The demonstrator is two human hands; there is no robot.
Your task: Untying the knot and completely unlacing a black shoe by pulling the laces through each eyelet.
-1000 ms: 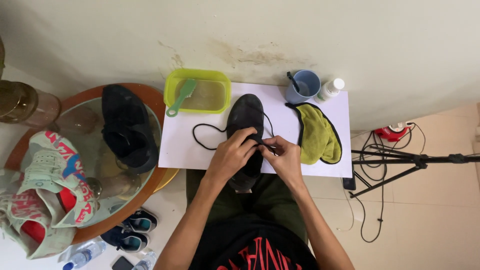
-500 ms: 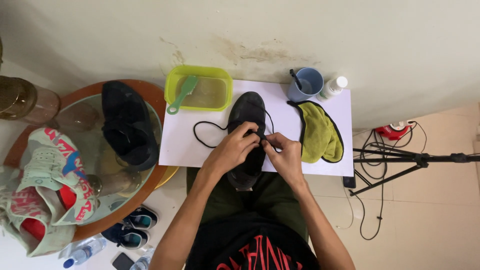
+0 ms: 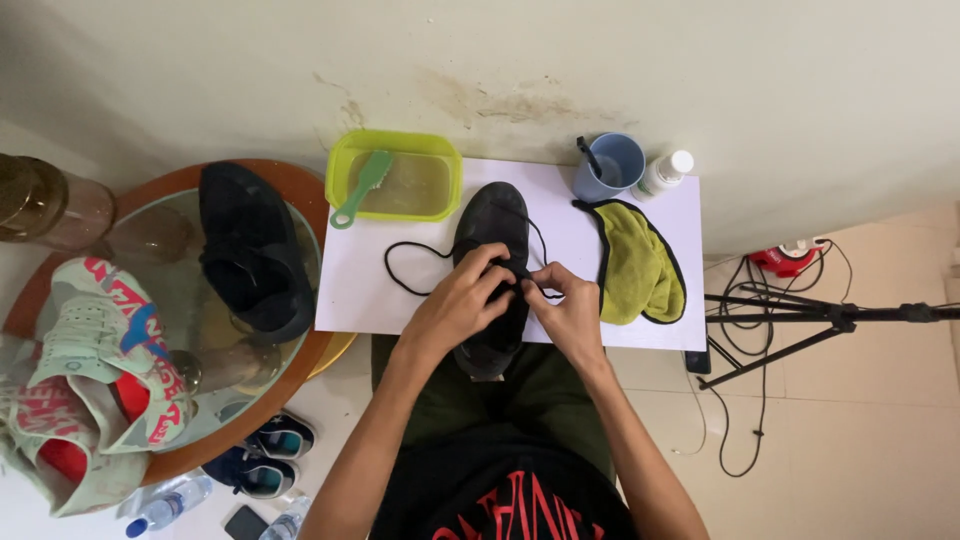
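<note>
Over the black shoe, both hands pinch its lace.

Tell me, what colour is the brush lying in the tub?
Green; the brush shows best in the head view.

Matt black fabric shoe, glossy plastic tub, fuzzy cloth.

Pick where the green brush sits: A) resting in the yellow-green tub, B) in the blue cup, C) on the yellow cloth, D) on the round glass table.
A: the green brush leans on the rim of the yellow-green tub, head over the murky water inside.
</note>
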